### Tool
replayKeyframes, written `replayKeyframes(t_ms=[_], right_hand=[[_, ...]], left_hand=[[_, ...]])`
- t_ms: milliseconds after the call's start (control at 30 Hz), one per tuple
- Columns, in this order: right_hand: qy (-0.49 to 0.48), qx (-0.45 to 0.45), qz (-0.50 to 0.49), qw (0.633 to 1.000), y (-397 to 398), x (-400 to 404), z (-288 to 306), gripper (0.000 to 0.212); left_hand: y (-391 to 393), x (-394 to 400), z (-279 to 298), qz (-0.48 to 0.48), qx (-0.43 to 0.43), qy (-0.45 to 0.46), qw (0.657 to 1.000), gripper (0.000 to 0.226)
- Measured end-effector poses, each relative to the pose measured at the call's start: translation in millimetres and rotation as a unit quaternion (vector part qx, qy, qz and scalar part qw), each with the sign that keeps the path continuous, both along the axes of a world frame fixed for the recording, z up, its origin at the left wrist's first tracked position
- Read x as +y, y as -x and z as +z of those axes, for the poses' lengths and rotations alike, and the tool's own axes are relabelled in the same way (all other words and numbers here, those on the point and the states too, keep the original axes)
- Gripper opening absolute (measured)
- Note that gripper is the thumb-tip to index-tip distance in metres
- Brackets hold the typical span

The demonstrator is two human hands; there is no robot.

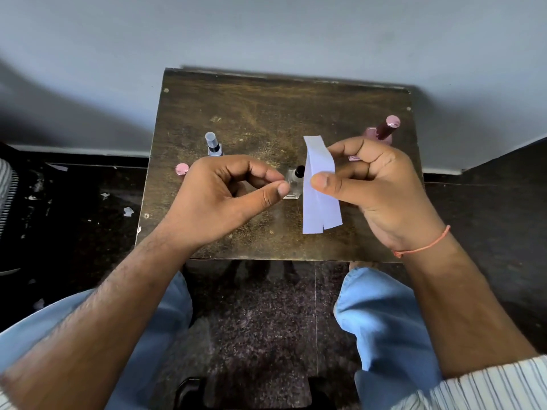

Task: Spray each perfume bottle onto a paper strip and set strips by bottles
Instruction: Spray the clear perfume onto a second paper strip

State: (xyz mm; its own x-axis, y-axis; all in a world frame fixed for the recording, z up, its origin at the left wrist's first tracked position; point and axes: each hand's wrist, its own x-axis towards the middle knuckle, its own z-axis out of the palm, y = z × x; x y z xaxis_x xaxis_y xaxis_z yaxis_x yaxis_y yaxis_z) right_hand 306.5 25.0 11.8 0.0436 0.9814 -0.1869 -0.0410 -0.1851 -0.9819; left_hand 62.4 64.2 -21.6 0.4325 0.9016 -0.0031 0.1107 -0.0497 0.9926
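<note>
Two white paper strips [318,208] hang upright over the table, pinched between the thumb and fingers of my right hand [384,187]. Just left of them stands a small clear square bottle [294,187] with a black nozzle, uncapped. My left hand [233,190] hovers at that bottle's left side, fingers curled, thumb and forefinger tips close together with nothing visible between them. A clear-capped bottle [213,145] stands at the back left. A pink bottle [381,133] with a dark neck and pink cap stands at the back right, partly hidden by my right hand.
A loose pink cap [181,169] lies near the left edge of the small worn wooden table [266,113]. The table stands against a grey wall. My knees in blue trousers sit below its front edge. Paper scraps litter the dark floor at left.
</note>
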Motion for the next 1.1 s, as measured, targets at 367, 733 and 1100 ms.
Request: replayKeyframes(t_ms=[367, 733, 1100], right_hand=[[-0.016, -0.023, 0.032, 0.999, 22.3, -1.6, -2.3, 0.023], [-0.021, -0.056, 0.057, 0.997, 27.1, -1.1, -5.1, 0.007], [-0.027, -0.084, 0.053, 0.995, 27.9, -2.9, 0.7, 0.012]], left_hand=[[2.1, 2.3, 9.4, -0.042, -0.033, 0.012, 0.998, 0.014], [5.6, 4.3, 12.2, -0.041, -0.030, 0.011, 0.999, 0.010], [9.4, 5.8, 11.7, -0.044, -0.022, 0.002, 0.999, 0.011]])
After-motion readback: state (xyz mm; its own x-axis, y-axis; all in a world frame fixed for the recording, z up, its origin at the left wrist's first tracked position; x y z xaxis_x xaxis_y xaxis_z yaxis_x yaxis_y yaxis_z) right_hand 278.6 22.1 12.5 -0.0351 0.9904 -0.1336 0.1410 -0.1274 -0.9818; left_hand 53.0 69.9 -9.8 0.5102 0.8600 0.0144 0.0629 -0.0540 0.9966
